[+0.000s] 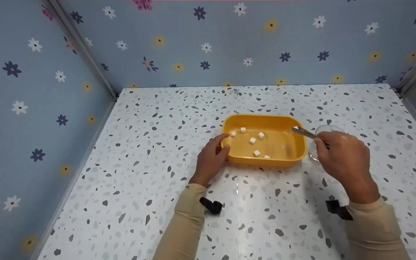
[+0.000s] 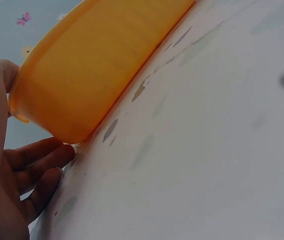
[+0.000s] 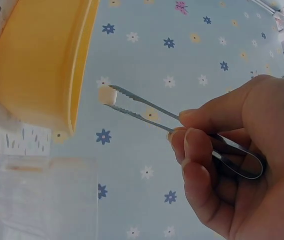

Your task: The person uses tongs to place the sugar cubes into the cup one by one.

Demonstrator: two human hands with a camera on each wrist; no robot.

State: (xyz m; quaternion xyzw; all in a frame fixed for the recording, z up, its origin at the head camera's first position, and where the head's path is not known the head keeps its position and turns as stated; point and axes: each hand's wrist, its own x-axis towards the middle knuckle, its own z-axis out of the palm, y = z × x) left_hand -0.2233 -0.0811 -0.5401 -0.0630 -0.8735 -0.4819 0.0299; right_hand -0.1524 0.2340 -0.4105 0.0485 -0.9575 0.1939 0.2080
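A yellow plastic tub point(image 1: 265, 162) stands on the speckled tabletop, with several small white cubes point(image 1: 252, 141) lying on its floor, mostly toward the left. My left hand point(image 1: 211, 159) holds the tub's left end, thumb and fingers around the corner. In my right hand point(image 1: 345, 159) are metal tongs point(image 1: 307, 133), pinched between thumb and fingers. Their serrated tips grip one white cube point(image 3: 107, 95), above the tub's right rim. A clear glass point(image 3: 47, 200) stands just right of the tub, partly hidden behind my right hand in the head view.
Flowered blue panels point(image 1: 229, 43) enclose the table at the back and sides. The white speckled tabletop point(image 1: 150, 144) extends around the tub. A dark wrist mount point(image 1: 211, 206) sticks out from the left sleeve, another point(image 1: 338, 209) from the right.
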